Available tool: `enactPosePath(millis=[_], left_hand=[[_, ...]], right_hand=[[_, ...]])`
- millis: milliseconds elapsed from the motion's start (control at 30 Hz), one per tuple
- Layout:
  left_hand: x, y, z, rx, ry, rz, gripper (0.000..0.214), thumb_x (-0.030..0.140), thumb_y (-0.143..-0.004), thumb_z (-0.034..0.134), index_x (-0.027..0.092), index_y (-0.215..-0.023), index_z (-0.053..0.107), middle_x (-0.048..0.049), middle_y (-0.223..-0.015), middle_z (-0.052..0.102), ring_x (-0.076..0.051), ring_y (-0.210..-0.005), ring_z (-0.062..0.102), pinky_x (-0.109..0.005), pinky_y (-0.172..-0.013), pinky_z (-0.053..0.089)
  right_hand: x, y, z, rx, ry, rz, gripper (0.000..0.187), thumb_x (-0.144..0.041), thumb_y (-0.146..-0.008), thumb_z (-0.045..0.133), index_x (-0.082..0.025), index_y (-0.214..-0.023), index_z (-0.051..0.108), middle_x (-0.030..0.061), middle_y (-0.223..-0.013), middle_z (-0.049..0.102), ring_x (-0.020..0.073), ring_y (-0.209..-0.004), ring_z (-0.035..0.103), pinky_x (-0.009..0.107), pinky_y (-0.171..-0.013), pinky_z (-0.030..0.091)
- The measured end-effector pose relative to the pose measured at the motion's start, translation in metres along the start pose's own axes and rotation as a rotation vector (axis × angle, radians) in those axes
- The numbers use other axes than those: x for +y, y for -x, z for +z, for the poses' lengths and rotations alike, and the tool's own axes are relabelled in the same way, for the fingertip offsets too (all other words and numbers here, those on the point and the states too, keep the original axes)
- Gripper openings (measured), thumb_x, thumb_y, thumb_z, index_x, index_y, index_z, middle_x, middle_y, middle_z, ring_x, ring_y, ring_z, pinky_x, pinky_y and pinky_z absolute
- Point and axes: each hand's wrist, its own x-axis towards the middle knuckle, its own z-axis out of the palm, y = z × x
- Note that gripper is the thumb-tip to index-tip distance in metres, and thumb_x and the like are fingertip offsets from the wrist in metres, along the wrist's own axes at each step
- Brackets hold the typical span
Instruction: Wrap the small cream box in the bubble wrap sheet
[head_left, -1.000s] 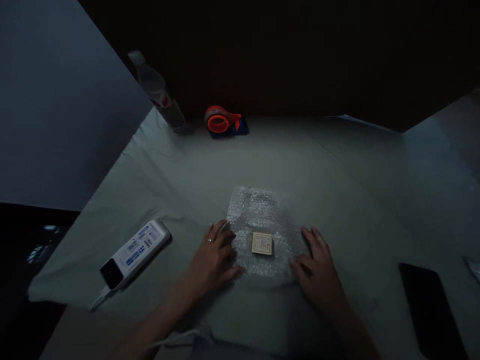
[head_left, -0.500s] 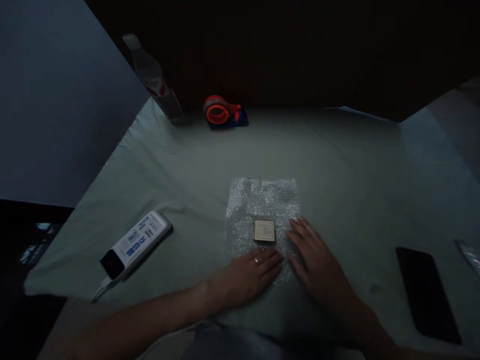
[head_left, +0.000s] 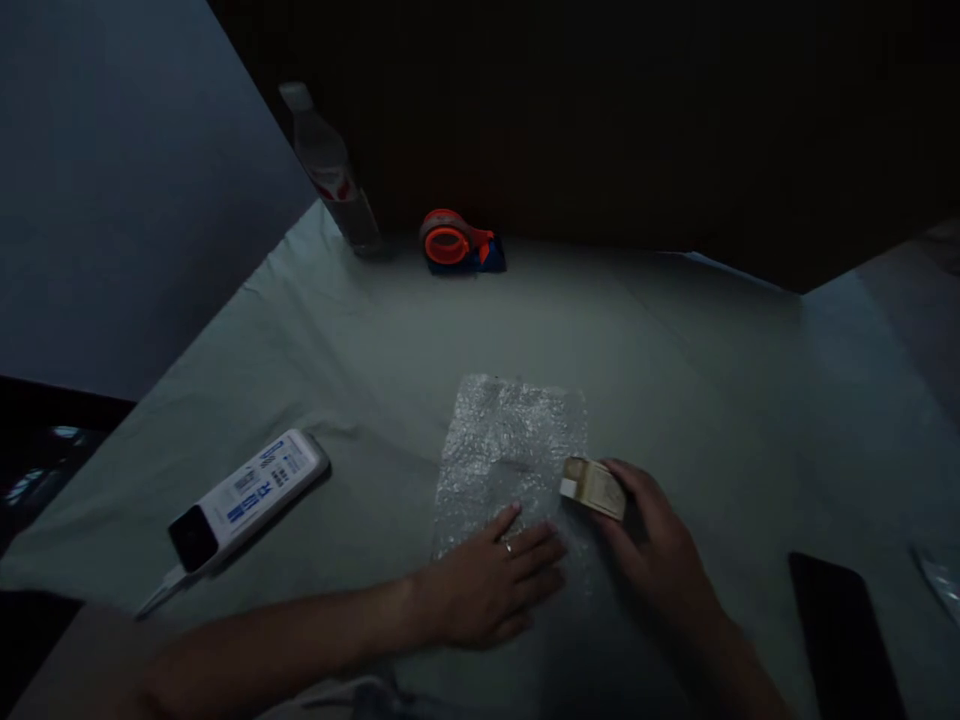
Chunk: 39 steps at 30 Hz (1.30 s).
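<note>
A small cream-coloured box [head_left: 600,488] with printing on its face is held in my right hand [head_left: 660,540], thumb and fingers closed on its right end. It is tilted and lifted at the right edge of a sheet of bubble wrap [head_left: 517,425]. My left hand [head_left: 506,580], with a ring on one finger, rests with fingers spread over the near part of the wrap. Its palm faces down and it holds nothing. The wrap lies on a pale green cloth [head_left: 637,370], its near edge partly hidden by my left hand.
To the left lies a white power bank [head_left: 259,495] with a cable [head_left: 159,592]. An orange and blue tape dispenser [head_left: 459,243] and a clear plastic bottle [head_left: 334,175] stand at the back, before a dark panel [head_left: 570,120]. A black phone [head_left: 847,635] lies at right.
My right hand has taken hold of the small box and raised it from the wrap, moving it right. My left hand's fingers have spread wider. The view has shifted slightly.
</note>
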Motion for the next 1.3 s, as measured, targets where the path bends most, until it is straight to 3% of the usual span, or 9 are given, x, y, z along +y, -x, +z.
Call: enactPosePath(millis=[100, 300, 500, 667, 900, 1133, 1300], left_hand=[[-0.001, -0.001, -0.001, 0.015, 0.018, -0.015, 0.047, 0.036, -0.094, 0.037, 0.018, -0.137, 0.039, -0.0075, -0.148, 0.035, -0.026, -0.139, 0.026, -0.053, -0.113, 0.017], [0.0, -0.002, -0.002, 0.007, 0.015, -0.042, 0.045, 0.035, -0.096, 0.032, 0.017, -0.137, 0.039, -0.0071, -0.15, 0.032, -0.026, -0.14, 0.025, -0.048, -0.113, 0.022], [0.001, -0.005, 0.001, 0.022, 0.018, -0.019, 0.047, 0.037, -0.095, 0.037, 0.014, -0.135, 0.042, -0.0095, -0.148, 0.034, -0.027, -0.14, 0.025, -0.039, -0.113, 0.026], [-0.001, -0.016, -0.002, 0.029, 0.014, 0.025, 0.049, 0.036, -0.092, 0.044, 0.011, -0.134, 0.043, -0.0136, -0.141, 0.043, -0.028, -0.136, 0.03, -0.042, -0.113, 0.025], [-0.001, -0.022, -0.004, 0.054, 0.001, 0.032, 0.05, 0.032, -0.09, 0.046, 0.01, -0.135, 0.042, -0.0112, -0.137, 0.047, -0.026, -0.132, 0.036, -0.039, -0.116, 0.018], [-0.002, -0.021, 0.001, 0.072, -0.083, 0.051, 0.046, 0.026, -0.091, 0.042, 0.01, -0.133, 0.044, -0.0108, -0.134, 0.05, -0.025, -0.129, 0.04, -0.039, -0.116, 0.017], [0.006, -0.01, -0.016, 0.005, -0.043, -0.008, 0.046, 0.026, -0.088, 0.045, 0.01, -0.131, 0.045, -0.0128, -0.142, 0.042, -0.027, -0.135, 0.032, -0.039, -0.114, 0.021]], right_hand=[[0.026, 0.019, -0.014, 0.02, 0.134, 0.042, 0.04, -0.032, -0.089, 0.05, -0.021, -0.126, 0.044, 0.0113, -0.119, 0.057, 0.024, -0.11, 0.056, 0.04, -0.092, 0.049], [0.052, 0.028, -0.011, -0.013, 0.203, 0.016, 0.044, -0.035, -0.089, 0.049, -0.019, -0.129, 0.042, 0.0141, -0.121, 0.055, 0.0263, -0.111, 0.055, 0.042, -0.09, 0.049], [0.017, 0.007, -0.016, 0.121, 0.166, 0.023, 0.044, -0.033, -0.087, 0.052, -0.021, -0.128, 0.045, 0.0122, -0.116, 0.059, 0.0262, -0.106, 0.058, 0.041, -0.086, 0.051], [-0.017, -0.018, 0.01, -0.001, 0.007, -0.201, 0.048, -0.018, -0.086, 0.047, -0.022, -0.133, 0.04, 0.0118, -0.121, 0.058, 0.0232, -0.113, 0.056, 0.04, -0.092, 0.05], [-0.012, -0.025, 0.042, -0.11, -0.026, -0.232, 0.055, -0.013, -0.084, 0.049, -0.023, -0.136, 0.036, 0.0121, -0.125, 0.056, 0.0238, -0.117, 0.053, 0.044, -0.097, 0.048], [-0.009, -0.023, 0.047, -0.164, -0.026, -0.183, 0.054, -0.015, -0.083, 0.05, -0.023, -0.135, 0.037, 0.0122, -0.127, 0.055, 0.0247, -0.118, 0.052, 0.046, -0.097, 0.047], [-0.01, -0.027, 0.046, -0.174, -0.02, -0.216, 0.052, -0.018, -0.086, 0.051, -0.022, -0.135, 0.036, 0.0132, -0.126, 0.055, 0.0247, -0.118, 0.052, 0.047, -0.097, 0.047]])
